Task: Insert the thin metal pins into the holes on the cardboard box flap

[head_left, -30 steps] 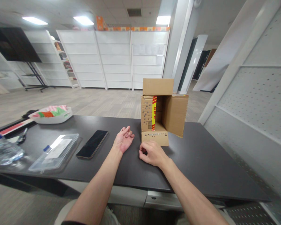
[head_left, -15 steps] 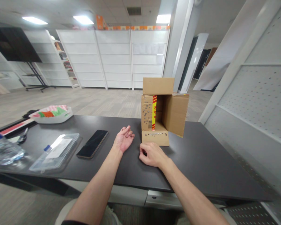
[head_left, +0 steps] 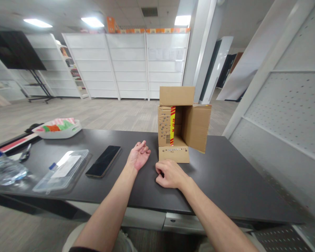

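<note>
My left hand (head_left: 139,155) lies palm up on the dark table, its fingers loosely bent and apart, with nothing seen in it. To the right of it, my right hand (head_left: 170,174) rests knuckles up with bent fingers. A gap shows between its thumb and index finger, and nothing is visible there. Just beyond the right hand stands a cardboard box (head_left: 164,131) with its opening towards me and flaps spread. Small round silvery studs dot its left flap and the lower flap (head_left: 174,158). A yellow and red tape strip (head_left: 172,126) runs down the left flap.
Left of my hands lie a black phone (head_left: 103,161) and a clear plastic case (head_left: 63,170). A water bottle (head_left: 5,168) is at the left edge. Behind stands a white basket (head_left: 59,134) with colourful contents. A perforated panel (head_left: 291,115) borders the table's right side.
My right thumb has moved slightly away from the index finger, widening the gap. My left hand and the box stay as they were.
</note>
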{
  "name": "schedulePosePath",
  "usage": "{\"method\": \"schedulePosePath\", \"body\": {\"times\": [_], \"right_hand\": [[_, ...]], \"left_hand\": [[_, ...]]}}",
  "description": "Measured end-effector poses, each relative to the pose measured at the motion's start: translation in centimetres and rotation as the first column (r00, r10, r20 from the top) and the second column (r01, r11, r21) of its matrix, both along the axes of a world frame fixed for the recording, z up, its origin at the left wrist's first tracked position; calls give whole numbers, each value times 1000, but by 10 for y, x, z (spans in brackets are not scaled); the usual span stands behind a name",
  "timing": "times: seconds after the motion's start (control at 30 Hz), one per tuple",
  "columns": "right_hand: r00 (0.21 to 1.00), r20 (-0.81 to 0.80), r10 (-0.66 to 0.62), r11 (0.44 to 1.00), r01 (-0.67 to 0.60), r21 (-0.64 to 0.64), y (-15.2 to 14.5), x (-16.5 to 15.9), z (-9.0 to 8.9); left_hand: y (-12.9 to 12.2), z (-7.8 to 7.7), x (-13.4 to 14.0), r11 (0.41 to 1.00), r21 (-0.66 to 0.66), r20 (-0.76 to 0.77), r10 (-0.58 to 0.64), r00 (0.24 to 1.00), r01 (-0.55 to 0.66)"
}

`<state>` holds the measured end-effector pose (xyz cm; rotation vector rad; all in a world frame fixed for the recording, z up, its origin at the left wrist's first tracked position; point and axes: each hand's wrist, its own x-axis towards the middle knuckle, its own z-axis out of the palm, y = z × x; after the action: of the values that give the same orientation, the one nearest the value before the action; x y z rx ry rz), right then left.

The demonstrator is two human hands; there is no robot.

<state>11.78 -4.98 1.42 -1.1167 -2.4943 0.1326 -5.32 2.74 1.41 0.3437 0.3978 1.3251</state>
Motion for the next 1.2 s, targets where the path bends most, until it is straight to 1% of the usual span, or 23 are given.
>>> {"method": "schedulePosePath", "body": {"times": [0.5, 1.2], "right_hand": [[1000, -26, -9, 1000, 10, 10, 0, 0, 2], [1000, -21, -16, 1000, 16, 6, 1, 1, 1]], "left_hand": [[1, -2, -1, 1000, 1, 7, -1, 1000, 1], [-2, 2, 1, 1000, -8, -10, 6, 1000, -6]]}}
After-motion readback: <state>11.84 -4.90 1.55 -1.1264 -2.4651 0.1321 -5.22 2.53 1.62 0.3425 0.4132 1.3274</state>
